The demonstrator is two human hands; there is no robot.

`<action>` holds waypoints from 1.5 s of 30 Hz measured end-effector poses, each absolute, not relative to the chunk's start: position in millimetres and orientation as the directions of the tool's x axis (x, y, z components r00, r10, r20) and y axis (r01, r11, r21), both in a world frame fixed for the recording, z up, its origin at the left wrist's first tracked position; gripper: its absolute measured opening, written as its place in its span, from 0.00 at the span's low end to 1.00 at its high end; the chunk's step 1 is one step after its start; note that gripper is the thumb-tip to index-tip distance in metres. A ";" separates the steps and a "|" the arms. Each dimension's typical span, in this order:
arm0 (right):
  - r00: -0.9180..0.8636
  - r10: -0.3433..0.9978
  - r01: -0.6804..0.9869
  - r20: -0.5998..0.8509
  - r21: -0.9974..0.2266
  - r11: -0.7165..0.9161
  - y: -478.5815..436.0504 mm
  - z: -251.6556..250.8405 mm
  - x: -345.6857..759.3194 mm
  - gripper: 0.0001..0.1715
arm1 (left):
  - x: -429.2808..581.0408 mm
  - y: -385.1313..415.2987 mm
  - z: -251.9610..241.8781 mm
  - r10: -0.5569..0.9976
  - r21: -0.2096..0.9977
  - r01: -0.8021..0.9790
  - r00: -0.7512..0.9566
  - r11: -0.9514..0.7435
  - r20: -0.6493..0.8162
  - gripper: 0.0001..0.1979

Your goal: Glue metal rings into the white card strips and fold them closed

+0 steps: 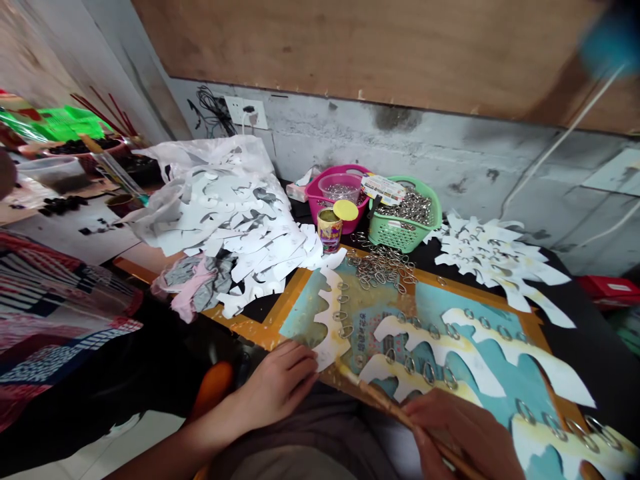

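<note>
White cut-out strip point(330, 333) lies in front of the person, on the left part of the work surface, and it points away from the body. Several metal rings point(345, 331) sit in a row along its right side, and yellowish stains show on it. The left hand point(281, 383) is at the near end of this strip; its fingers are held close together and a little bent, with the tips at the strip's left edge. Whether the thumb pinches the strip, one cannot tell. The right hand point(457, 423) is closed around the handle of a brush point(383, 399). The bristles are directed to the near right edge of the strip, but the contact is not clear.

To the right, more white strips point(447, 353) with rings are laid on a blue sheet point(445, 300). Behind them is a loose heap of rings point(383, 267). Farther back stand an opened can point(330, 235), a pink basket point(312, 200) and a green basket point(399, 237), which contains many small metal parts. A large pile of white cut-outs point(260, 247) lies at left.
</note>
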State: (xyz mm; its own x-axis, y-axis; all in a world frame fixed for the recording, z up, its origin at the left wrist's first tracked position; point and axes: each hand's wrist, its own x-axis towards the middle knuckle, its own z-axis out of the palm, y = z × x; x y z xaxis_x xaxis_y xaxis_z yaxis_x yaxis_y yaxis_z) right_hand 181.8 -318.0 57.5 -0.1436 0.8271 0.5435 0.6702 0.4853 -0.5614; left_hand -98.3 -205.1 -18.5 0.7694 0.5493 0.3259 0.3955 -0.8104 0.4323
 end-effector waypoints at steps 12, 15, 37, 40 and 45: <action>-0.034 0.889 0.550 0.458 -0.734 0.399 -295.3 54.5 193.9 0.05 | -96.7 -205.6 -15.1 0.552 0.452 0.389 0.770 -0.803 0.319 0.07; -0.020 0.907 0.530 0.421 -0.764 0.366 -289.2 58.4 195.0 0.05 | -96.0 -205.3 -13.0 0.552 0.450 0.388 0.767 -0.805 0.327 0.07; -0.108 0.954 0.477 0.280 -0.827 0.297 -268.6 56.2 201.1 0.08 | -99.2 -207.3 -19.7 0.581 0.462 0.425 0.767 -0.778 0.272 0.07; -0.202 0.952 0.454 0.232 -0.838 0.301 -270.0 57.0 205.6 0.11 | -99.9 -207.7 -19.3 0.584 0.458 0.435 0.770 -0.776 0.257 0.07; -0.093 0.956 0.432 0.279 -0.854 0.291 -271.1 55.9 210.6 0.09 | -99.4 -207.5 -19.1 0.580 0.458 0.430 0.771 -0.778 0.261 0.08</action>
